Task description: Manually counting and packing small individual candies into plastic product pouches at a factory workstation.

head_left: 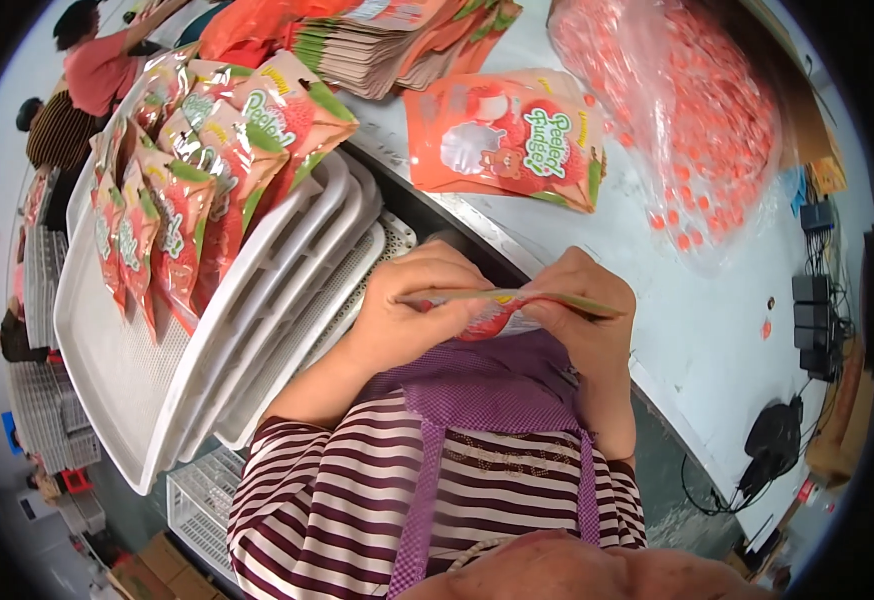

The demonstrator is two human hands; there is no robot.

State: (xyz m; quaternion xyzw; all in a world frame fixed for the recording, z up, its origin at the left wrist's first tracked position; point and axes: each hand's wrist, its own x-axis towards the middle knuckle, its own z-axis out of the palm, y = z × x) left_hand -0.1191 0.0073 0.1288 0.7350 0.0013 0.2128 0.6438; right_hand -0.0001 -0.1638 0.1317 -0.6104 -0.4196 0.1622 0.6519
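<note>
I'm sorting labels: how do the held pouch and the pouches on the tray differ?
The held pouch shows mostly its top edge; the tray pouches show broad faces. Left hand and right hand grip the held pouch; neither touches the tray pouches. All these pouches show red.

White, green-edged lettering (549, 140) (rounded, legible) fronts several red pouches (505, 142).

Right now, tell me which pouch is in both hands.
The edge-on pouch before the purple apron, pinched by the left hand and right hand; others rest on the table or white tray.
</note>
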